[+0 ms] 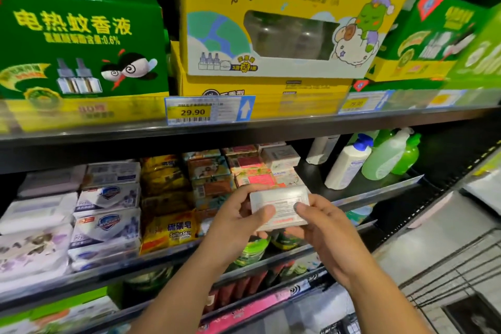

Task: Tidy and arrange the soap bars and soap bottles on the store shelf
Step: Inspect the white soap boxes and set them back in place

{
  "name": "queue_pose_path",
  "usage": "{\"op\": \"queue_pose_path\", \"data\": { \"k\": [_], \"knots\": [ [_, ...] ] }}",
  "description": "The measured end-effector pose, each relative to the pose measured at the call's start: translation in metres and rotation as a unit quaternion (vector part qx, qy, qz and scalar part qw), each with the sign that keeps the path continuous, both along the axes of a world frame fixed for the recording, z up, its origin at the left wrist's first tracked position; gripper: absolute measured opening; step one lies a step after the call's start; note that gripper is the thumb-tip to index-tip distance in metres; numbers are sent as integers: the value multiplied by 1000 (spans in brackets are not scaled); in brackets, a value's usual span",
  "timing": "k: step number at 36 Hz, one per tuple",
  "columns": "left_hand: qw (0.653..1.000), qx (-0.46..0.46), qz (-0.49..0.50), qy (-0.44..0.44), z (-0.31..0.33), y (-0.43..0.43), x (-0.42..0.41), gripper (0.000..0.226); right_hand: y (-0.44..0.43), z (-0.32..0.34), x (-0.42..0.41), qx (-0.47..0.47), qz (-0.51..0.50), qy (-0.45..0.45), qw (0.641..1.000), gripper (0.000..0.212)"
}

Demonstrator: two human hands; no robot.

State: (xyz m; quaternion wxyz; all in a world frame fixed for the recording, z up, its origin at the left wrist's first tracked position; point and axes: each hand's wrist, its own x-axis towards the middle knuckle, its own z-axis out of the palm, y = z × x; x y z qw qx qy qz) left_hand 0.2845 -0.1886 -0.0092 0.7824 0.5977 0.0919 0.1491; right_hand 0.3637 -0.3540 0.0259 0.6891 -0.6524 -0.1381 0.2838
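Note:
A white soap bar box (280, 205) with a printed label is held in front of the middle shelf (379, 192) by both hands. My left hand (238, 221) grips its left end, thumb on the label. On the right end, my right hand (322, 228) holds it, thumb on top. Behind them lie rows of stacked soap bars: white and blue packs (108, 214), yellow sulfur soap packs (168, 230), and pink and orange boxes (252, 168). A white pump bottle with a blue top (348, 163) and green soap bottles (387, 157) stand at the shelf's right.
The upper shelf holds large green (78, 43) and yellow boxes (284, 13) with a 29.90 price tag (208, 110) on its edge. Lower shelves hold green and pink goods. A wire basket (458, 279) sits at the bottom right on the grey floor.

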Motion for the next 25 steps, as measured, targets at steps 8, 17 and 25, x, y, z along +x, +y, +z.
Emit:
{"op": "queue_pose_path", "data": {
  "k": [8,17,25],
  "knots": [
    [976,166,-140,-12,-1,9,-16,75,3,-1,-3,40,-14,28,999,24],
    [999,38,-16,2,-8,1,-17,27,-8,-6,-4,-53,104,-31,993,57],
    [998,-2,-67,18,1,-7,-22,58,-1,-2,-9,30,-25,7,999,37]
  ]
}}
